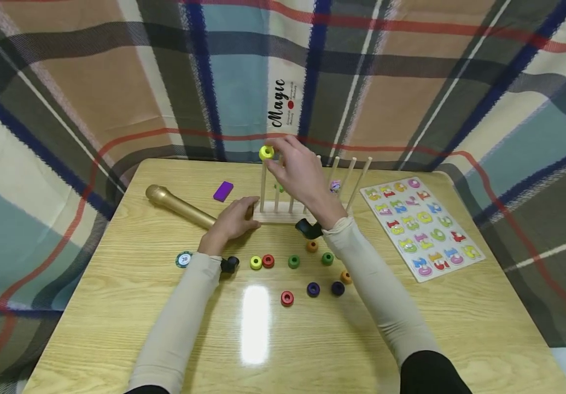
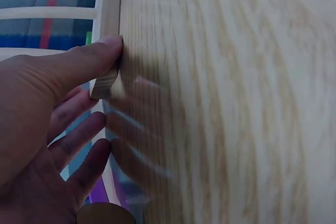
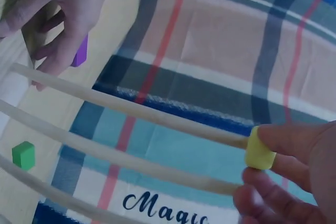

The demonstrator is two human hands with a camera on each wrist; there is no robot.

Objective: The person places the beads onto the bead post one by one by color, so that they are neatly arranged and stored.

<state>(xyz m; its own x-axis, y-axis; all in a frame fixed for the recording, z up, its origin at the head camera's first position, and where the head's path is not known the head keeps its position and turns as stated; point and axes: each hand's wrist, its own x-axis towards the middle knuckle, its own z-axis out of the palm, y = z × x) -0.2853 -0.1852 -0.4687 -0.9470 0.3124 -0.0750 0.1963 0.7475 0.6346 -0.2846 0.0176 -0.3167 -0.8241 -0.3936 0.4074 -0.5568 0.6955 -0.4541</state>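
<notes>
My right hand [image 1: 298,171] pinches a yellow ring [image 1: 266,152] between thumb and fingers at the top of the leftmost peg of a wooden peg stand [image 1: 283,218]. In the right wrist view the yellow ring [image 3: 260,148] sits right at the peg's tip [image 3: 239,141]. My left hand [image 1: 233,221] grips the left end of the stand's base. Seen from the left wrist, the thumb [image 2: 100,51] presses the end of the base [image 2: 109,24], with the other fingers behind it. The stand's other pegs carry no rings that show; my right hand hides some of them.
Several loose rings lie in front of the stand, among them a yellow ring [image 1: 256,263] and a red ring [image 1: 287,298]. Left are a gold microphone-shaped object [image 1: 179,207], a purple block [image 1: 223,191] and a round chip [image 1: 183,259]. A number-sticker sheet [image 1: 420,227] lies right. A green block [image 3: 23,156] stands behind.
</notes>
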